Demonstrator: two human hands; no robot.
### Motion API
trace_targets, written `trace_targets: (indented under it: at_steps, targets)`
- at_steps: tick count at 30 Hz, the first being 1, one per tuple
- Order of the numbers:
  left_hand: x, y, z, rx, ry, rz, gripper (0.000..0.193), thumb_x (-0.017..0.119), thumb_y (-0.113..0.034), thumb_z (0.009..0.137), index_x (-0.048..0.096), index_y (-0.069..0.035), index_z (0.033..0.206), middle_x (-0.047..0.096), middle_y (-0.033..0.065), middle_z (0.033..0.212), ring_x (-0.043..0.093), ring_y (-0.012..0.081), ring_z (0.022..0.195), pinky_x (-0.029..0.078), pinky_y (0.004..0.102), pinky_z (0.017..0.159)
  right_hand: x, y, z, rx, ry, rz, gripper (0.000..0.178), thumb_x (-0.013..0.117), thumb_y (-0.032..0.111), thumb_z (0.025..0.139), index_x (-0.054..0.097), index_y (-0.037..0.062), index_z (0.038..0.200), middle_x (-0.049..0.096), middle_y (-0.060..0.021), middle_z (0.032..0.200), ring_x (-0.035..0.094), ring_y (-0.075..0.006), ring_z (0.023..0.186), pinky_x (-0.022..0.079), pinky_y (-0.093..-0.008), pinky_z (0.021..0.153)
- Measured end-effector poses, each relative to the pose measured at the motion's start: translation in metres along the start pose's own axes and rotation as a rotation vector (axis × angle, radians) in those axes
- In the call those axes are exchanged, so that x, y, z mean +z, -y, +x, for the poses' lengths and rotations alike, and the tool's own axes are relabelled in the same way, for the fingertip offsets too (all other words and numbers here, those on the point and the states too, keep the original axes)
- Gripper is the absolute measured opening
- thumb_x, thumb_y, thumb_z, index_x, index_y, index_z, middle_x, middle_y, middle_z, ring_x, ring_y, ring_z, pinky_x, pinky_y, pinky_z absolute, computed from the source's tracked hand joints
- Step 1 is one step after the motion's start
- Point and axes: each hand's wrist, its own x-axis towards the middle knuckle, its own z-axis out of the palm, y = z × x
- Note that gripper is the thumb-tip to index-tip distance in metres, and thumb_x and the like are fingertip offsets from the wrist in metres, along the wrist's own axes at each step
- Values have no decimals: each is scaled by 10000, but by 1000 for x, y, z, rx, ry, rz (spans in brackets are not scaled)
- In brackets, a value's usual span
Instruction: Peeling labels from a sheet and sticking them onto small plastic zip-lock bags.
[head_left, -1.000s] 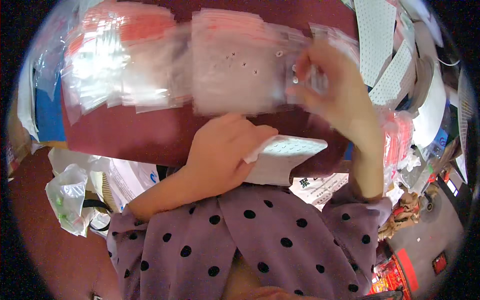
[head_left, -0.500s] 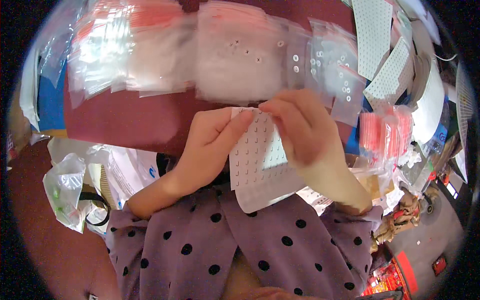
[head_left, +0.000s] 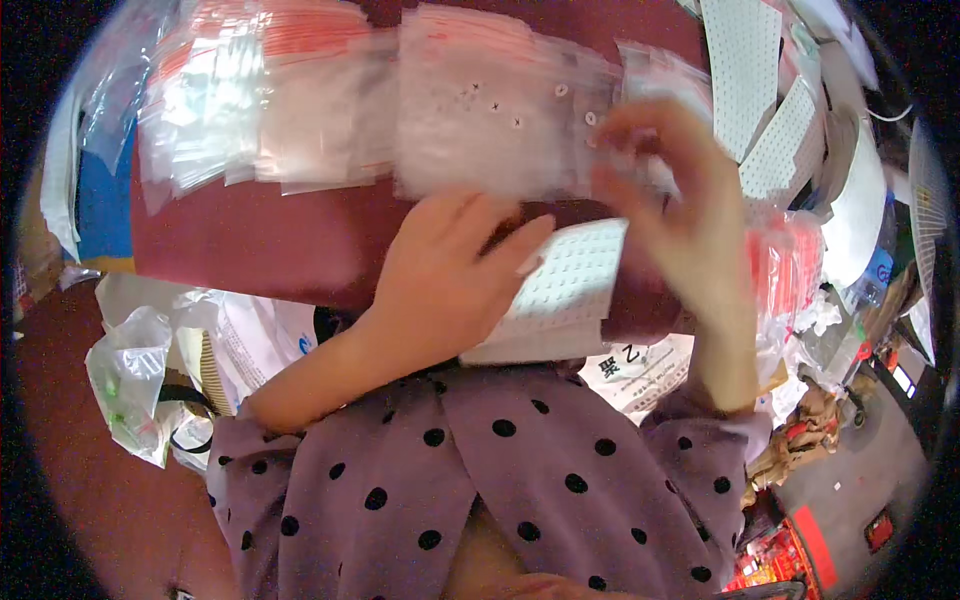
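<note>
- Fingers [head_left: 520, 240] of the left hand [head_left: 445, 275] lie flat and spread on a white rectangular sheet dotted with rows of small studs [head_left: 560, 290], pressing it against the dark red counter [head_left: 250, 240]; they rest on it rather than close round it.
- Fingers of the right hand [head_left: 680, 200], blurred, are curled and pinched together just above the sheet's far edge; whether they have hold of anything cannot be told.
- That sheet lies at the counter's near edge, between the 2 hands, its lower part hanging over the edge toward the purple black-dotted sleeves [head_left: 480, 480].
- Beyond the hands, a row of clear plastic zip bags with red strips [head_left: 330, 100] covers the far part of the counter; several show small buttons through the plastic.
- More white dotted sheets [head_left: 745, 70] lie at the far right.
- A crumpled clear plastic bag [head_left: 130, 380] sits low on the left, beside the counter.
</note>
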Motion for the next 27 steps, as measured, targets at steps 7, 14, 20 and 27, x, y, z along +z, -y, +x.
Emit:
trace_targets:
  at_steps: [7,14,20,27]
  targets:
    - [27,14,18,190,53,423,412,572,-197,752,568,-159,1162,485,76,1282,466,265,1160,371,416,935,23,-39,46,-248,19,-230,358,589,-62,636,478,-8,973,479,-100,881,532,-234,812,455,-309,678]
    - [29,12,14,144,20,472,415,556,-162,739,574,-132,1152,520,79,1249,489,259,1147,374,418,947,20,-19,42,-136,109,-106,280,599,-32,634,471,11,879,481,-154,795,509,-325,728,440,-367,667]
    - [25,11,12,104,3,411,382,557,-167,741,594,-117,1118,531,86,1232,500,258,1133,399,409,930,16,-9,44,-175,-55,-632,267,646,3,639,500,23,862,505,-123,769,540,-293,715,446,-331,601]
    - [24,14,9,132,-50,323,384,552,-154,733,600,-98,1110,541,83,1217,513,261,1112,420,409,920,23,-11,44,-64,71,-507,304,730,96,588,550,61,831,586,-70,774,564,-284,798,427,-377,704]
